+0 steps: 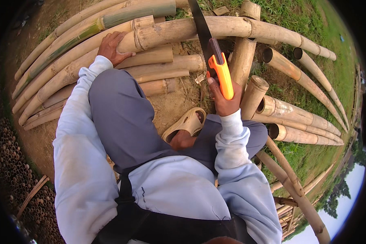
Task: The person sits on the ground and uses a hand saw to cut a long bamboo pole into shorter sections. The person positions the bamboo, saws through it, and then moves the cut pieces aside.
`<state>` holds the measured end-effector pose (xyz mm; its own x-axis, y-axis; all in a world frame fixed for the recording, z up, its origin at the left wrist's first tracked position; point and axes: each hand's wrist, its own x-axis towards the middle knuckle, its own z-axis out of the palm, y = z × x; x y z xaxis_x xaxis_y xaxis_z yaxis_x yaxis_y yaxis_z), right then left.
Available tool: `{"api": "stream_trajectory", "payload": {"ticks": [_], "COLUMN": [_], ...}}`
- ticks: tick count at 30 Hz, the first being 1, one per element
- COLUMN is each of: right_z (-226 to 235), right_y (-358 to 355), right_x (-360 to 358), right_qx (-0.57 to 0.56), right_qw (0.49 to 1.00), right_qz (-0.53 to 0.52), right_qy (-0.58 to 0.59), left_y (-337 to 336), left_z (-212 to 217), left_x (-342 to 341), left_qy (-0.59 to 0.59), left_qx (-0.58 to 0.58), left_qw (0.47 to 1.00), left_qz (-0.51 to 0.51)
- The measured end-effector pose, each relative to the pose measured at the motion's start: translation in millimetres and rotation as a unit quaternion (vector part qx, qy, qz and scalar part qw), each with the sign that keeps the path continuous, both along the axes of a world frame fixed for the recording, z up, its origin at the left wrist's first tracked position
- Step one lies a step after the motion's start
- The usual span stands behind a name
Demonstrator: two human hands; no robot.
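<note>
**Hand Saw on Bamboo Pole: Slip Hazard**

The right hand (pixel 223 97) grips the orange-handled hand saw (pixel 210 53), blade laid across the thick bamboo pole (pixel 215 28). The left hand (pixel 112 48) presses, fingers curled, on that pole's cut end. Risk: the round pole may roll, so the blade may jump toward the 1 sandalled foot (pixel 185 130) below.

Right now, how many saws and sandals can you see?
2: one saw, orange-handled, gripped in the right hand; one tan sandal on the foot between the knees. A second sandal may be hidden.
</note>
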<state>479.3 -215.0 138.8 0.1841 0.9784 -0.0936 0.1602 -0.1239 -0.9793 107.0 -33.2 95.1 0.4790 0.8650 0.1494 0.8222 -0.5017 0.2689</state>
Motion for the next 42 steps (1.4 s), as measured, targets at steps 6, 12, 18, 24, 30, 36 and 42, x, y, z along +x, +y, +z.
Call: {"api": "stream_trajectory", "payload": {"ticks": [6, 12, 18, 24, 30, 36, 42], "right_z": [88, 57, 26, 99, 6, 82, 57], "right_y": [-129, -56, -50, -122, -1, -118, -67], "right_x": [-12, -5, -11, -5, 0, -9, -4], "right_qx": [-0.12, -0.065, -0.085, -0.018, -0.001, -0.098, -0.089], "right_qw": [0.985, 0.997, 0.996, 0.99, 1.0, 0.989, 0.992], "right_qz": [-0.009, 0.006, -0.019, 0.021, 0.017, -0.017, 0.019], "right_qy": [-0.125, -0.042, -0.014, -0.135, -0.027, -0.109, -0.09], "left_y": [4, 5, 1, 5, 7, 3, 5], "left_z": [1, -9, -4, -12, -4, -4, -8], "left_x": [4, -3, -1, -5, -2, 2, 0], "left_qy": [0.012, -0.031, -0.01, -0.021, -0.02, 0.001, -0.006], "left_qx": [-0.031, -0.003, 0.011, -0.003, 0.033, 0.011, -0.012], "left_qw": [0.999, 0.999, 1.0, 1.0, 0.999, 1.0, 1.0], "left_qz": [0.012, -0.017, -0.024, -0.011, -0.021, -0.001, 0.004]}}
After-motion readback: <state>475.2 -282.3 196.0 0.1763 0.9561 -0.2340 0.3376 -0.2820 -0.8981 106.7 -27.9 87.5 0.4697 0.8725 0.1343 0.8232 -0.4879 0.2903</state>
